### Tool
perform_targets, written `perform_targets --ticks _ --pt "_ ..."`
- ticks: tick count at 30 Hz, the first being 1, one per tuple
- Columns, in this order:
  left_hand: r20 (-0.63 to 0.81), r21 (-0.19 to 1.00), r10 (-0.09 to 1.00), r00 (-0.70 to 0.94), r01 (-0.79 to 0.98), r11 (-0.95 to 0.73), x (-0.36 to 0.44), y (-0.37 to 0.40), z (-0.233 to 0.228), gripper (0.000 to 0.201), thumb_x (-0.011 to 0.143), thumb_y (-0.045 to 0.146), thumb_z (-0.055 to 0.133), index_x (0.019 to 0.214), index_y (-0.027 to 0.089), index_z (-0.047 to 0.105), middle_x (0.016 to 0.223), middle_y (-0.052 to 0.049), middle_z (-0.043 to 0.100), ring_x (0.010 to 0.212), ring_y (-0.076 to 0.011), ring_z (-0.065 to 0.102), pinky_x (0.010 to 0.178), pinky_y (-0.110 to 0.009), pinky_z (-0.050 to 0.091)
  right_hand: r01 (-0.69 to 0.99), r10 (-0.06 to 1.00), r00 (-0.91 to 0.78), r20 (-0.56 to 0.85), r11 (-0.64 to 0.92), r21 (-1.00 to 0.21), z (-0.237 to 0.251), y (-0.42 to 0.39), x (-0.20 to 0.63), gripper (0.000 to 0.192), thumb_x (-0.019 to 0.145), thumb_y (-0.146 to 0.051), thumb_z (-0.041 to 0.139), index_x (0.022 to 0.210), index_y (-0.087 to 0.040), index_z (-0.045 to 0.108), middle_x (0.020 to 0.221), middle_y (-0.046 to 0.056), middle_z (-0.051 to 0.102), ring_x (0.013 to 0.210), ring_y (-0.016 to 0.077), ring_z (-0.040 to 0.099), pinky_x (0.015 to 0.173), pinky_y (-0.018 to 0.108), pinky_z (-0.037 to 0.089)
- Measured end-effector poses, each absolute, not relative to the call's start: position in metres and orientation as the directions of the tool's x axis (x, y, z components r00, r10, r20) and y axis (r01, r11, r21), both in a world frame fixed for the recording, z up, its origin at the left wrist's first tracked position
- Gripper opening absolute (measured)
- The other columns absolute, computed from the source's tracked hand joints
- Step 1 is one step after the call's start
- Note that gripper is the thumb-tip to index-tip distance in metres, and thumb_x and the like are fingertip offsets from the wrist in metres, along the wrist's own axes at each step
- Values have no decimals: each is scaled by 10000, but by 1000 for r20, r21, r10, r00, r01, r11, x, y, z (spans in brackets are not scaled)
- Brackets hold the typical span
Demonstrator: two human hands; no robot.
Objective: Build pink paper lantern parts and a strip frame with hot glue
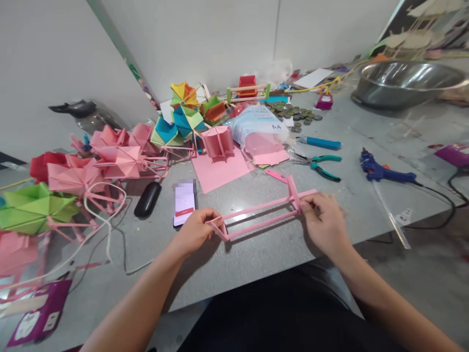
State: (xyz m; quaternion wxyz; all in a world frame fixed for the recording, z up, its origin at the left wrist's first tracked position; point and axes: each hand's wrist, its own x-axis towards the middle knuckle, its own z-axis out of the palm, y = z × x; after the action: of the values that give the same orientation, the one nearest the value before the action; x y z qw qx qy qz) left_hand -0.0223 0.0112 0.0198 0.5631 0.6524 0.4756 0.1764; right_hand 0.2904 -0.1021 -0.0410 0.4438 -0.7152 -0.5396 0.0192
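Note:
Between my two hands, just above the grey table, is a pink paper frame [262, 226] made of two long thin strips joined by a folded crosspiece at each end. My left hand [201, 227] pinches its left end. My right hand [322, 217] has fingers closed on the right end, beside the upright crosspiece. A phone [184, 203] with a lit screen lies close to my left hand. A small pink cutter [276, 176] rests beyond the frame, near a pink paper sheet [216, 171].
Green-handled pliers [322, 166], a blue-handled tool [320, 143] and a blue glue gun [388, 171] lie on the right. A steel bowl [406, 93] stands behind them. Folded paper pieces [120, 161], a black case [147, 200] and a white cable [110, 239] crowd the left.

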Motion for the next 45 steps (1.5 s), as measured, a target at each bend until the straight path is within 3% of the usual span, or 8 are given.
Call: perform_targets --ticks 5,12,16,19,24,28,37,45 --pt "-252 833 829 499 547 -77 -27 18 15 366 801 515 793 608 209 740 601 -46 629 546 -173 486 536 -251 300 790 822 372 430 -37 -612 -48 -110 274 256 1049 -341 528 825 -261 623 850 58 731 854 283 573 811 438 318" --pt "-120 859 942 313 508 -60 -39 20 42 85 685 310 850 690 255 786 566 -5 661 494 -199 570 480 -251 341 821 884 258 390 13 -571 -46 -118 282 242 1073 -350 503 894 -259 638 881 51 754 852 268 647 802 423 333" --pt "278 759 953 121 581 -295 -45 -21 69 152 812 286 737 914 251 844 848 -63 795 677 -225 643 627 -290 469 862 895 150 419 89 -500 -40 -121 289 194 1052 -419 587 983 -256 667 901 53 757 857 270 675 788 406 360" --pt "475 686 860 186 534 -494 -23 -71 72 203 897 208 686 1014 270 840 937 -78 790 862 -267 721 851 -373 577 894 887 75 456 142 -425 -38 -119 290 211 1034 -451 648 1013 -246 694 911 65 757 855 275 684 776 399 375" --pt "173 617 738 652 513 -597 37 -94 32 356 1019 219 583 1328 222 762 1380 -182 746 1268 -377 720 1093 -540 572 904 913 -47 405 211 -372 -37 -111 289 222 1080 -361 587 944 -242 716 919 62 758 827 254 680 779 400 376" --pt "52 390 659 750 592 -705 55 -70 -5 552 1072 357 611 1580 160 527 1680 -221 515 1634 -417 389 1313 -628 354 879 915 -75 397 249 -407 -35 -109 290 246 1091 -311 556 916 -238 713 887 59 757 811 249 675 765 396 371" --pt "-109 62 590 800 598 -799 53 -71 -23 1043 972 744 629 1761 214 200 1826 -240 154 1696 -475 147 1332 -694 230 891 916 -270 297 355 -283 -18 -106 306 253 1100 -212 468 1051 -197 716 986 101 800 867 267 729 777 393 464" --pt "-120 63 540 833 549 -834 58 -65 -18 997 1004 792 505 1736 149 289 1815 -204 248 1700 -439 182 1350 -664 206 819 916 -374 142 399 -413 -16 -96 311 221 1100 -226 477 1143 -205 693 1070 101 805 953 285 743 868 442 526"
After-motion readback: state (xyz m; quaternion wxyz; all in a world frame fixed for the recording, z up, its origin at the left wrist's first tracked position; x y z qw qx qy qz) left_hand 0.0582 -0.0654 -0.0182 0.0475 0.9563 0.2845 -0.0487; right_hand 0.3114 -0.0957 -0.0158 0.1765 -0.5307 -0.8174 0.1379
